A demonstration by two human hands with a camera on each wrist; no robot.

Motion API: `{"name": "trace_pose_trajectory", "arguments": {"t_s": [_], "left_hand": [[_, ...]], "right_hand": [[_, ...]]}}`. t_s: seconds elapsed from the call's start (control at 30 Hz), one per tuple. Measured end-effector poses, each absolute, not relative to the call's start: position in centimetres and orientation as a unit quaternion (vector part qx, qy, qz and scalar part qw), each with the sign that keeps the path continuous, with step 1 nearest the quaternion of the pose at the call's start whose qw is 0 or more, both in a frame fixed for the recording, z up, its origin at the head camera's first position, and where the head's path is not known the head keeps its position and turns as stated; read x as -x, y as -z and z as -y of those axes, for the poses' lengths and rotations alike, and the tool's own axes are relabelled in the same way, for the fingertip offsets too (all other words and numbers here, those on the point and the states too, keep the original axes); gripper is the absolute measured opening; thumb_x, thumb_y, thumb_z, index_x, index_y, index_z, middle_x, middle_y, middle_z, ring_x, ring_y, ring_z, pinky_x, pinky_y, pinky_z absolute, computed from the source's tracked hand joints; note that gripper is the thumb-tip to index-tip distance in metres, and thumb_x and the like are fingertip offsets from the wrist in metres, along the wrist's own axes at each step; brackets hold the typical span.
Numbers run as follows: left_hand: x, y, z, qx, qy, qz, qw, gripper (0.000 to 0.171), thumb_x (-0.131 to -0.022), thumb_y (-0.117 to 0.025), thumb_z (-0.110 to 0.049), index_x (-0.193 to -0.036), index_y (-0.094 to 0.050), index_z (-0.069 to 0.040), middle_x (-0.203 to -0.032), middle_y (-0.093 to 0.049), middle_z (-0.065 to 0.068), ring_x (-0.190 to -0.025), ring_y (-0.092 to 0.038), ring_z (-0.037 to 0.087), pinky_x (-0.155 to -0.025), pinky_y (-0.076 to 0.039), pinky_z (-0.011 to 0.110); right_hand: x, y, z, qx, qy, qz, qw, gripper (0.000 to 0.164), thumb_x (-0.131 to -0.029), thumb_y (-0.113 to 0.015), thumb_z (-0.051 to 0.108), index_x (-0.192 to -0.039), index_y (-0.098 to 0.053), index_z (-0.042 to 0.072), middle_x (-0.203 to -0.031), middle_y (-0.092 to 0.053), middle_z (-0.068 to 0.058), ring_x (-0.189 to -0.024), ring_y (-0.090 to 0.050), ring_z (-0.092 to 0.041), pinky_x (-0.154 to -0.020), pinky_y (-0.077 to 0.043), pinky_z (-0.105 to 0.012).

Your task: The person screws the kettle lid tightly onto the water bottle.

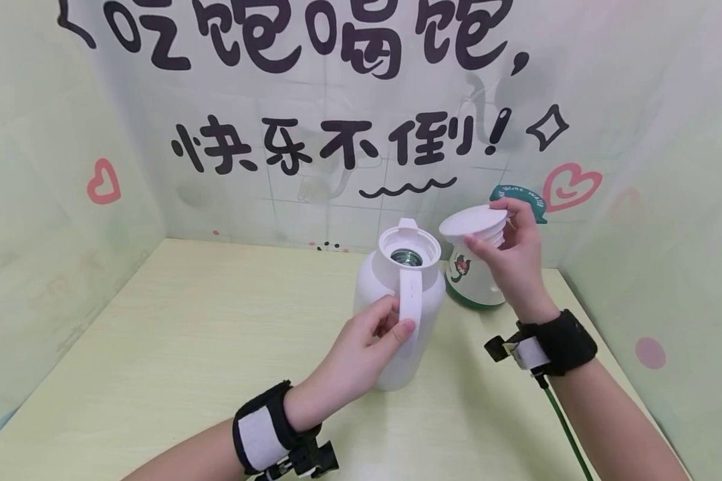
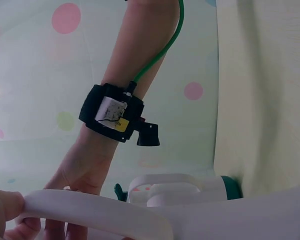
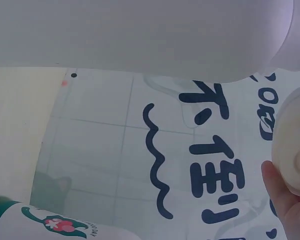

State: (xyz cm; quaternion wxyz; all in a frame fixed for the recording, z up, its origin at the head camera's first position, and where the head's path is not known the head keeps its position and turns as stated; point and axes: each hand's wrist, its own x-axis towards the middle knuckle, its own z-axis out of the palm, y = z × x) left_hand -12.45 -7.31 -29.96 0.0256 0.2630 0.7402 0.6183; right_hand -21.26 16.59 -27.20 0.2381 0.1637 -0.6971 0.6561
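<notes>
A white vacuum jug [image 1: 370, 284] stands on the table, its round mouth uncovered and a shiny lining showing inside. My left hand [image 1: 355, 344] grips the jug's handle [image 1: 410, 294], fingers curled round it. Up to the right of the mouth, my right hand [image 1: 520, 260] holds a white screw stopper [image 1: 472, 220] between thumb and fingers, its wide top tilted and its threads visible. The right wrist view shows the stopper's underside [image 3: 292, 145] with a small hole, apart from the jug [image 3: 140, 35]. In the left wrist view the handle [image 2: 90, 207] crosses in front of the right hand.
Behind the right hand stands a second white jug [image 1: 481, 287] with a green base, a green top and a printed figure. Printed curtains [image 1: 247, 207] surround the pale wooden table [image 1: 216, 321] at the back and sides. A green cable [image 1: 565, 427] runs along the right forearm.
</notes>
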Motion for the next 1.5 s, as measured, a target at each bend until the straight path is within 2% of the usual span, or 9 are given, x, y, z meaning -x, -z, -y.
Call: {"name": "trace_pose_trajectory", "arguments": {"t_s": [0.13,0.37,0.67,0.9,1.07,1.2,1.5], "left_hand": [[12.5,30.0,7.3,-0.263,-0.616,-0.742,0.023,0.011,-0.098,-0.056,-0.019,-0.098,-0.055,-0.008,-0.077,-0.050,0.000,-0.076,-0.050,0.015,-0.072,-0.042,0.030],[12.5,30.0,7.3,-0.259,-0.616,-0.743,0.024,0.010,-0.098,-0.057,-0.018,-0.098,-0.055,-0.009,-0.077,-0.050,0.000,-0.075,-0.049,0.015,-0.071,-0.042,0.031],[12.5,30.0,7.2,-0.263,-0.616,-0.743,0.024,0.011,-0.098,-0.057,-0.020,-0.096,-0.054,-0.009,-0.077,-0.050,0.000,-0.076,-0.049,0.015,-0.071,-0.042,0.030],[12.5,30.1,7.2,-0.259,-0.614,-0.745,0.022,0.011,-0.098,-0.057,-0.019,-0.096,-0.054,-0.009,-0.077,-0.050,0.000,-0.077,-0.050,0.015,-0.071,-0.042,0.030],[12.6,30.1,7.2,-0.257,-0.614,-0.746,0.027,0.010,-0.098,-0.057,-0.018,-0.097,-0.055,-0.009,-0.078,-0.051,0.001,-0.078,-0.050,0.015,-0.073,-0.042,0.031],[12.5,30.1,7.3,-0.258,-0.615,-0.745,0.025,0.011,-0.098,-0.057,-0.019,-0.097,-0.055,-0.009,-0.078,-0.051,0.001,-0.078,-0.050,0.016,-0.072,-0.042,0.031],[12.5,30.1,7.3,-0.261,-0.615,-0.744,0.025,0.012,-0.098,-0.056,-0.020,-0.102,-0.056,-0.009,-0.081,-0.053,0.001,-0.079,-0.052,0.015,-0.075,-0.043,0.032]], "right_hand": [[21.3,26.6,-16.3,-0.180,-0.674,0.670,0.254,0.048,-0.078,-0.068,-0.009,-0.117,-0.050,0.013,-0.119,-0.048,-0.011,-0.101,-0.051,-0.026,-0.078,-0.050,-0.027],[21.3,25.8,-15.7,-0.211,-0.699,0.623,0.282,0.046,-0.074,-0.067,-0.011,-0.112,-0.051,0.009,-0.118,-0.050,-0.013,-0.101,-0.050,-0.026,-0.082,-0.045,-0.030],[20.9,25.0,-14.6,-0.236,-0.720,0.584,0.291,0.042,-0.072,-0.068,-0.012,-0.105,-0.051,0.008,-0.119,-0.052,-0.017,-0.103,-0.051,-0.028,-0.084,-0.046,-0.032],[20.4,24.2,-13.1,-0.270,-0.754,0.532,0.276,0.047,-0.071,-0.081,-0.003,-0.106,-0.051,0.004,-0.119,-0.051,-0.020,-0.104,-0.052,-0.031,-0.086,-0.048,-0.033],[20.3,24.0,-11.9,-0.288,-0.780,0.495,0.252,0.054,-0.066,-0.089,0.007,-0.104,-0.051,0.005,-0.120,-0.051,-0.020,-0.106,-0.052,-0.031,-0.087,-0.048,-0.034],[20.3,24.2,-11.1,-0.297,-0.789,0.486,0.231,0.057,-0.063,-0.090,0.013,-0.103,-0.051,0.007,-0.122,-0.051,-0.019,-0.109,-0.050,-0.031,-0.089,-0.047,-0.034],[20.2,25.1,-10.1,-0.301,-0.773,0.519,0.206,0.054,-0.064,-0.090,0.017,-0.104,-0.053,0.012,-0.127,-0.050,-0.020,-0.115,-0.048,-0.034,-0.092,-0.045,-0.034]]}}
